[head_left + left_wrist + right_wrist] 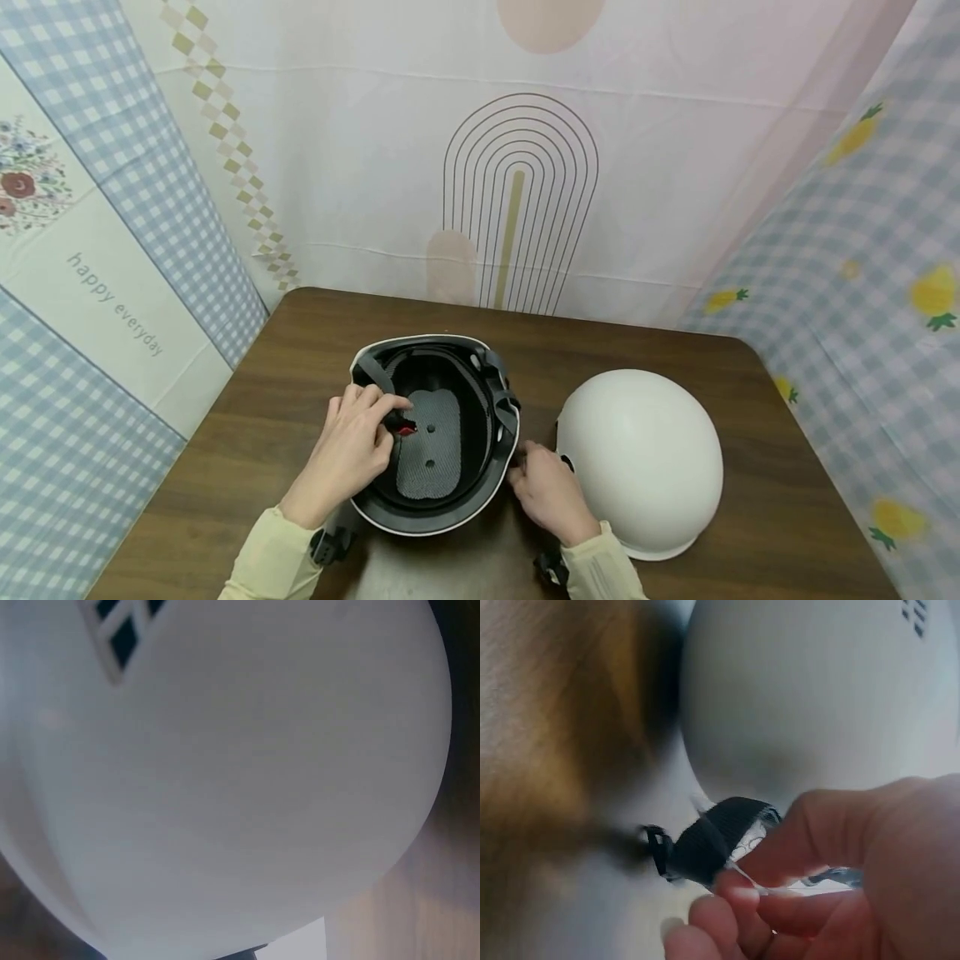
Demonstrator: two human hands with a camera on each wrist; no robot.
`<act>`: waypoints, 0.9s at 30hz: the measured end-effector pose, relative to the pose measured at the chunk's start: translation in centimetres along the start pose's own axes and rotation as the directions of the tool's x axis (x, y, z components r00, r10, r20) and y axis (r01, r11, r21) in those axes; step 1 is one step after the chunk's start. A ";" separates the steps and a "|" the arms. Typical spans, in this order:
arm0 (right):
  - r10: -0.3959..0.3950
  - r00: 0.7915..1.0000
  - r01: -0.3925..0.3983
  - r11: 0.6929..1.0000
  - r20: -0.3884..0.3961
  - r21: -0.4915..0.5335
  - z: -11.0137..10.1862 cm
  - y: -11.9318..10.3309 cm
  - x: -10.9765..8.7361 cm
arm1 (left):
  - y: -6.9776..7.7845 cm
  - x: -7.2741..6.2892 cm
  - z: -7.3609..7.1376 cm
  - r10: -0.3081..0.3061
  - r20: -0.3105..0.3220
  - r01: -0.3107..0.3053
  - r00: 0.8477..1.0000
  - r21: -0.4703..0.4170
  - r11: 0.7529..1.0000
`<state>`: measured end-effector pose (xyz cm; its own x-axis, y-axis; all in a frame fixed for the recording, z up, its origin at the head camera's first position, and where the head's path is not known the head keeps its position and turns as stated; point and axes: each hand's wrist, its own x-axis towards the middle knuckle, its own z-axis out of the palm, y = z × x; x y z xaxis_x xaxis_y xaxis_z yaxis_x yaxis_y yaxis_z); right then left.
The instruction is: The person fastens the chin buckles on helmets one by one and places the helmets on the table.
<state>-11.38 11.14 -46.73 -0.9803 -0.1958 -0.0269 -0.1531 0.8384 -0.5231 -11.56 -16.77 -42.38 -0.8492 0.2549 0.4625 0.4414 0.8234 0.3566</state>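
A white helmet (pixel 358 515) lies upside down, its black lining and grey mesh pad facing up. My left hand (pixel 360 433) reaches over its left rim and pinches a black chin-strap buckle with a red part (pixel 406 428). The left wrist view is filled by the white shell (pixel 262 772). Beside the right rim, my right hand (pixel 551 487) has thumb and fingers pinched together. In the right wrist view, a thin pale strip (pixel 748 878) shows at its fingertips, beside a black webbing strap (pixel 731 825); I cannot tell what the strip is.
A second white helmet (pixel 641 458) sits dome up to the right, close to my right hand. Both helmets are on a brown wooden table (pixel 285 367). Patterned cloth (pixel 360 167) hangs behind the table, and blue checked cloth (pixel 847 333) hangs at the right.
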 end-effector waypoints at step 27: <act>0.213 0.845 0.376 0.414 -0.490 0.829 -7.8 -0.4 -1.0 | -0.1 -0.1 0.0 -0.039 -0.226 -0.045 0.973 -0.357 0.933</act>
<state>-11.31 14.95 -39.82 -0.9225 0.2622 0.2834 -0.3288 -0.1484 -0.9327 -11.52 -16.85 -42.49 -0.7785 0.1011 0.6195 0.5536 0.5758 0.6016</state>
